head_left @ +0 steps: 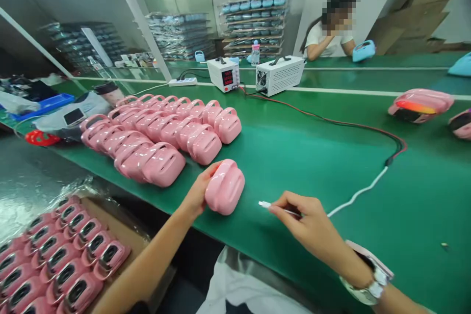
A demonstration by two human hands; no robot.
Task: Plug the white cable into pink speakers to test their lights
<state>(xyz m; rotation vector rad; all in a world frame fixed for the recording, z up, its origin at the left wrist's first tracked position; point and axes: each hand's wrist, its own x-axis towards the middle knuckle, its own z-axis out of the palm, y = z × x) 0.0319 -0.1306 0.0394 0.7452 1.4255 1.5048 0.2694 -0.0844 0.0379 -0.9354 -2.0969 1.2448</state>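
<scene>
My left hand is closed round one end of a glossy pink handled device, which it holds at the near edge of the green table. My right hand pinches a white cable plug, its tip pointing left toward the device, with a gap between the two. From that hand a white cable runs right and joins red and black wires. Left of the held device stand several rows of similar pink devices with carrying handles.
White power supply with red digits and another white box stand at the back. More pink devices lie at right. A carton of pink units is at lower left. A person sits across the table.
</scene>
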